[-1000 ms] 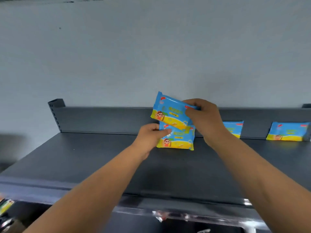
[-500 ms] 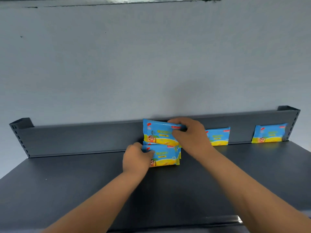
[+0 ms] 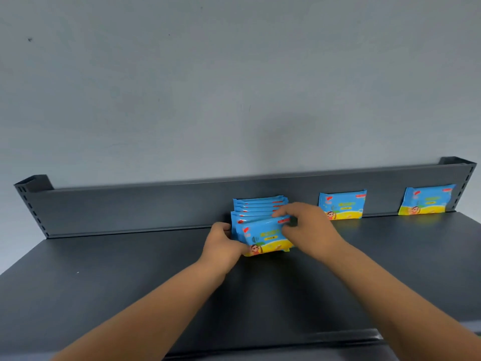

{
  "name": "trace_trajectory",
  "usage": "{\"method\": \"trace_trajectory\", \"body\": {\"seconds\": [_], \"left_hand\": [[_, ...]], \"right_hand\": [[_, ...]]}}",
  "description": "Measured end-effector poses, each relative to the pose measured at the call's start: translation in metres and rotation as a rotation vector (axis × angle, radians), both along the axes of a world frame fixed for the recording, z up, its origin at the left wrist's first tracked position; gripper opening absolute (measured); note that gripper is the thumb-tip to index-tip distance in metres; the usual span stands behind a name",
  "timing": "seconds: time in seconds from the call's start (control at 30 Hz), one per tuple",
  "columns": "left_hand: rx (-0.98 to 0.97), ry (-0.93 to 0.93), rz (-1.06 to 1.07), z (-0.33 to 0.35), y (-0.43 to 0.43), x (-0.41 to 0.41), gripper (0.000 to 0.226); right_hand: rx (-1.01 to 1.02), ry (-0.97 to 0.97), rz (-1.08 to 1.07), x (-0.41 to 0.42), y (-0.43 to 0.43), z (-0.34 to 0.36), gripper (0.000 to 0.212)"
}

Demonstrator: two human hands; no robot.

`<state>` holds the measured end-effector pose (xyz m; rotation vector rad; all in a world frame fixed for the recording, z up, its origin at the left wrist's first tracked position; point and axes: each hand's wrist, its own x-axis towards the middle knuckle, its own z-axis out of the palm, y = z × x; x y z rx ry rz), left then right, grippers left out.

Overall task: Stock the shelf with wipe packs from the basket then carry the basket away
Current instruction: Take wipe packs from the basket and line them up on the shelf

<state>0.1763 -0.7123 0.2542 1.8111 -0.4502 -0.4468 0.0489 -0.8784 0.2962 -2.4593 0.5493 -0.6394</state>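
Head view: front pack (image 3: pixel 268 237), no longer raised, stands against the row (image 3: pixel 257 204); stocking advances. Your left hand (image 3: pixel 223 246) grips its edge, right hand (image 3: pixel 309 227) pinches its top.

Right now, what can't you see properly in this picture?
Head view, the only one:
Basket: nowhere in the frame.
Row of wipe packs: the back ones show only their top edges, so the count is unclear.
Left hand: its fingertips are hidden behind the row.
Front pack: the print is too small to read, and the right hand covers its top corner.
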Motion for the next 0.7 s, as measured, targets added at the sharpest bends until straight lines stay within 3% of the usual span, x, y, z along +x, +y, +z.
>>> {"method": "trace_trajectory", "body": {"seconds": [0.1,0.23,0.37,0.47,0.53,0.7], "left_hand": [[-0.030,-0.007,-0.049,0.002,0.002,-0.001,0.065],[-0.049,-0.062,-0.038,0.001,0.001,-0.003,0.054],[-0.067,-0.120,-0.001,-0.004,0.002,-0.005,0.049],[-0.056,-0.142,0.011,-0.003,0.001,-0.007,0.047],[-0.010,-0.199,0.004,-0.001,0.000,-0.009,0.044],[0.079,-0.311,-0.004,-0.001,0.000,-0.015,0.039]], "right_hand": [[-0.200,0.023,0.008,0.001,0.002,-0.011,0.036],[-0.247,-0.010,-0.026,0.001,0.006,-0.016,0.046],[-0.042,0.077,-0.180,-0.001,0.009,-0.018,0.068],[0.248,0.100,-0.147,-0.002,0.008,-0.018,0.048],[0.278,0.118,-0.099,-0.004,0.005,-0.020,0.032],[0.305,0.083,-0.074,-0.009,-0.003,-0.023,0.028]]}}
